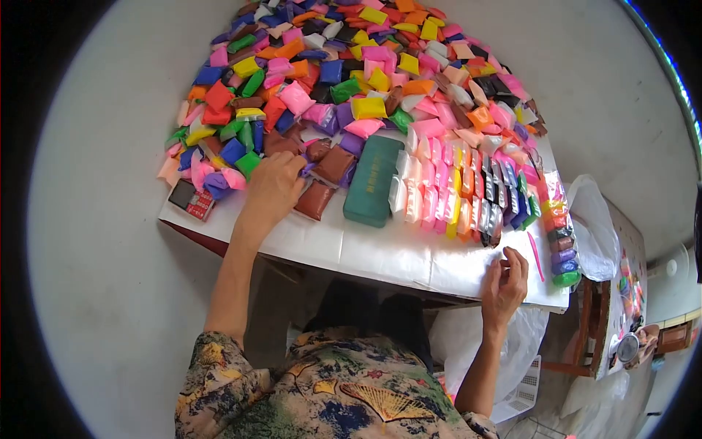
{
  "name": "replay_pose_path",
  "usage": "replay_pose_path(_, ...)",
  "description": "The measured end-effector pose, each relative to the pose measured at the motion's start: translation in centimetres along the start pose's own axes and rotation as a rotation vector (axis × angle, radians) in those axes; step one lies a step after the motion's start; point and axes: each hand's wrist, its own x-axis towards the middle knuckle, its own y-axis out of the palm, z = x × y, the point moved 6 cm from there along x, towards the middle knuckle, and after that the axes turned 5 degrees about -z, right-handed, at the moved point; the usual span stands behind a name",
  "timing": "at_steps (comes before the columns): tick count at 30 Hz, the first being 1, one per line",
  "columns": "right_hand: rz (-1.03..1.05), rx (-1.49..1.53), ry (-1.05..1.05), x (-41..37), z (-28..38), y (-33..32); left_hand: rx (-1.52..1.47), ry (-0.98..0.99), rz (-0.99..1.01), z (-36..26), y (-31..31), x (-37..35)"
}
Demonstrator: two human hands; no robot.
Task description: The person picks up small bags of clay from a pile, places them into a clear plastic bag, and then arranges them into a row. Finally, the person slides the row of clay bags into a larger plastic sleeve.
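Roughly speaking, the sorting looks partway done. In the head view, a block of small clay packets [453, 194] stands in tidy colour rows on the right part of the desk [380, 256]. A filled clear sleeve [559, 234] of stacked colours lies at the desk's right edge. A far larger loose heap [351, 66] covers the back of the desk, unsorted, so most of the work seems left.

The left hand [274, 186] lies at the heap's near edge, among brown packets [322, 192]. Its fingers [296, 164] curl down towards a purple packet, but I cannot tell whether they actually pinch it. The right hand [504, 282] rests at the desk's front edge, fingers loosely parted and holding nothing, with a pink stick [535, 256] just beside it. A green case [373, 179] lies between heap and rows. The packets look soft, glossy and pillow-shaped.
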Motion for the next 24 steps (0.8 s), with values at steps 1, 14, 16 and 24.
replay_pose_path(1, -0.003, 0.004, -0.002, 0.0, 0.0, 0.0, 0.016, 0.036, -0.006, -0.2, 0.1, 0.1)
replay_pose_path(14, -0.021, 0.010, -0.043, -0.1, 0.2, -0.1, 0.038, 0.040, -0.140, 1.6, -0.2, 0.7)
replay_pose_path(16, -0.027, 0.011, -0.051, -0.1, 0.2, -0.1, -0.060, 0.031, -0.209, 1.5, -2.1, 1.3)
replay_pose_path(24, -0.109, 0.248, 0.030, 0.1, 1.4, -1.6, -0.991, -0.442, 0.042, -1.6, -3.5, 0.9)
